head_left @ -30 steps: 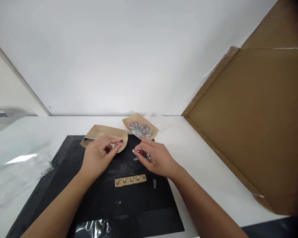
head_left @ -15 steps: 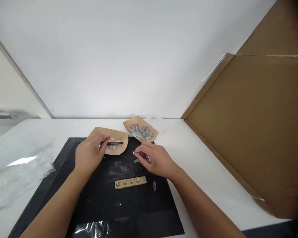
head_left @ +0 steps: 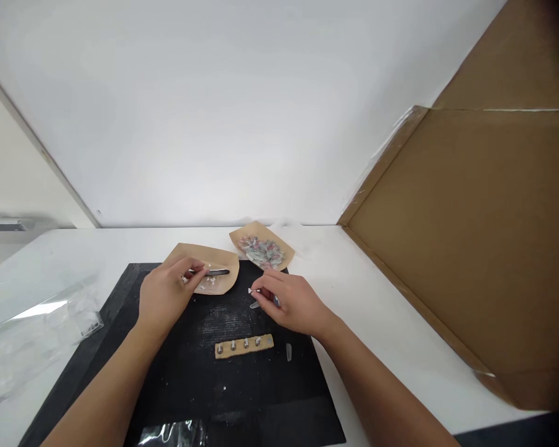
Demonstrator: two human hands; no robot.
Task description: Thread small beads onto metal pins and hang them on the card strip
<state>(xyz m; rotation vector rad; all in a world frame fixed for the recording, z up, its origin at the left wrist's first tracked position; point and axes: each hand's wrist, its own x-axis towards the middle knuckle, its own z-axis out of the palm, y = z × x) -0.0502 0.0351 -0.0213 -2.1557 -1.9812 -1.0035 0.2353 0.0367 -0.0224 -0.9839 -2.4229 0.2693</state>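
Observation:
My left hand (head_left: 169, 288) is over the left brown paper tray (head_left: 231, 280). Its thumb and forefinger are pinched together at the near end of a dark slim tool (head_left: 218, 272), whose far end reaches across the tray. Small white bits (head_left: 209, 282) lie beneath it. A small metal piece with a white tip (head_left: 253, 290) is pinched between the fingertips of my right hand (head_left: 293, 298), above the black mat. In front of the hands lies a tan strip (head_left: 256, 349) bearing several upright metal studs with whitish tops.
Behind my right hand stands a second paper tray (head_left: 286, 249) heaped with clear and reddish pieces. Clear slips (head_left: 289, 352) lie on the black mat (head_left: 242, 391). Plastic bags (head_left: 41, 329) are at left; a large cardboard panel (head_left: 470, 236) rises at right.
My left fingertips have lowered onto the near end of the dark tool, covering part of it. My right hand keeps its pinch nearly in place. The view has shifted slightly.

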